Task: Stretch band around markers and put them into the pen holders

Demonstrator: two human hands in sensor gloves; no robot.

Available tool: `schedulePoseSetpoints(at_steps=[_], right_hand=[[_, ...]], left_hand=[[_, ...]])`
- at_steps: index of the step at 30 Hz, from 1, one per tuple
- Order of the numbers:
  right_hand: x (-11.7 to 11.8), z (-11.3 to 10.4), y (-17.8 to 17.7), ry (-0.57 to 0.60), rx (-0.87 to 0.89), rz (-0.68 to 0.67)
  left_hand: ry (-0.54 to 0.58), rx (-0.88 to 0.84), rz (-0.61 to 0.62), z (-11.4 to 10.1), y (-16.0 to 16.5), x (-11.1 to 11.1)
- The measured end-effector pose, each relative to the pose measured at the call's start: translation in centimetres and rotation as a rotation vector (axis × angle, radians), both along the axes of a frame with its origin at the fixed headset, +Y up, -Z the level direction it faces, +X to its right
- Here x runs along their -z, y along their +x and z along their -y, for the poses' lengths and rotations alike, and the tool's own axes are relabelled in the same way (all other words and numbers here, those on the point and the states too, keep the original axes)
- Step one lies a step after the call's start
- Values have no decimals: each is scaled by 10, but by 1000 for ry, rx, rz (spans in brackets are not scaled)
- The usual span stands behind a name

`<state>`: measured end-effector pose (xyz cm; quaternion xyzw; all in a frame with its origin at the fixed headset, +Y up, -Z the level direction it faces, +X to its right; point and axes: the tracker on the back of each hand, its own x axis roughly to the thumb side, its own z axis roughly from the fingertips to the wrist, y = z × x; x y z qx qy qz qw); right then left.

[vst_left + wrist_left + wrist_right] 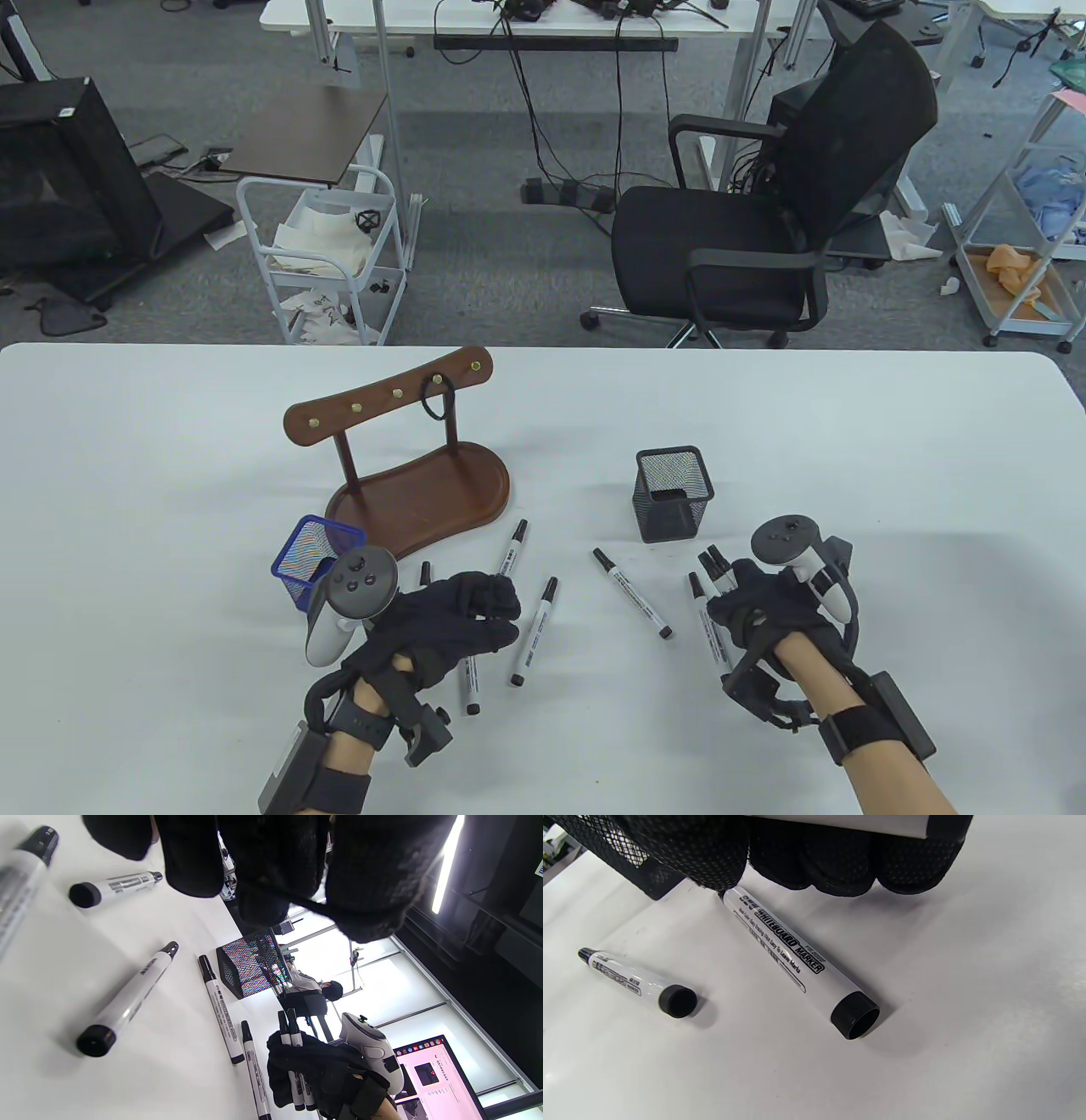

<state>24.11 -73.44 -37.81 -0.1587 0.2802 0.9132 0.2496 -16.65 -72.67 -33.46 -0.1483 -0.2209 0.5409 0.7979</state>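
Observation:
My left hand [488, 609] hovers over the table with its fingers curled, and a thin black band [312, 905] is stretched across its fingertips [360, 895]. To its right, my right hand [736, 598] grips two white markers [717, 564] with their black caps pointing away; the left wrist view shows the same pair of markers [292, 1052]. Another marker [706, 624] lies just left of that hand. Loose markers [534, 632] [632, 604] [513, 548] lie between the hands. A black mesh holder [674, 494] stands beyond the right hand, a blue mesh holder [312, 556] beside the left tracker.
A brown wooden hook stand [416, 492] stands behind the left hand, with a second black band [437, 401] hanging from one hook. One more marker [471, 689] lies under the left wrist. An office chair [764, 221] stands beyond the table's far edge.

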Motion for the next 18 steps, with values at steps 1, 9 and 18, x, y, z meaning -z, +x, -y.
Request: schedulePoseSetpoints(at_steps=[1, 9, 18], right_hand=[[0, 1, -1, -4, -11, -1], [-6, 7, -10, -44, -95, -19], [-6, 10, -18, -43, -149, -12]], left_hand=[[0, 0, -1, 0, 0, 0], [3, 0, 1, 0, 1, 0], [6, -5, 0, 0, 1, 0]])
